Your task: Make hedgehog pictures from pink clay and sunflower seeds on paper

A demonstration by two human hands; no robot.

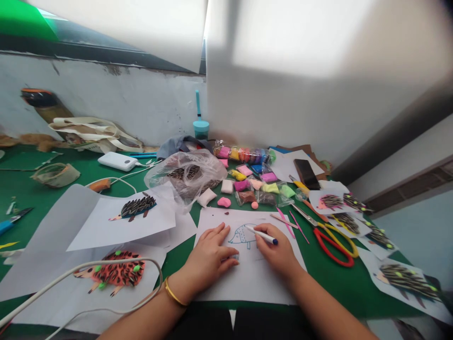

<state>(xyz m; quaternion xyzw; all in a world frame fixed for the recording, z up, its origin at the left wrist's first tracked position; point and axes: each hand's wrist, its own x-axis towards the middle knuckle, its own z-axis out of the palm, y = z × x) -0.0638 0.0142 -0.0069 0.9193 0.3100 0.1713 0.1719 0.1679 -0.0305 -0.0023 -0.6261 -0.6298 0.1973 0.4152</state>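
Observation:
A white sheet of paper (219, 288) lies in front of me, bearing a blue line drawing of a hedgehog (244, 234) with small marks on its body. My right hand (276, 250) is closed around a white marker pen with a dark blue end (264, 234), its tip at the hedgehog's back. My left hand (212, 252) rests on the sheet left of the drawing, fingers stretched out. Something small and bluish shows by its fingertips, too hidden to name. Near the sheet's top edge sit a pink clay lump (224, 202) and a small clay ball (254, 205).
Red-and-yellow scissors (334, 243) lie right of the sheet. Behind it are several clay packets (244, 185) and a plastic bag of seeds (187, 174). Seed-covered hedgehog pictures (138, 206) lie on both sides. A white cable (88, 269) loops across the left foreground. A phone (306, 174) lies back right.

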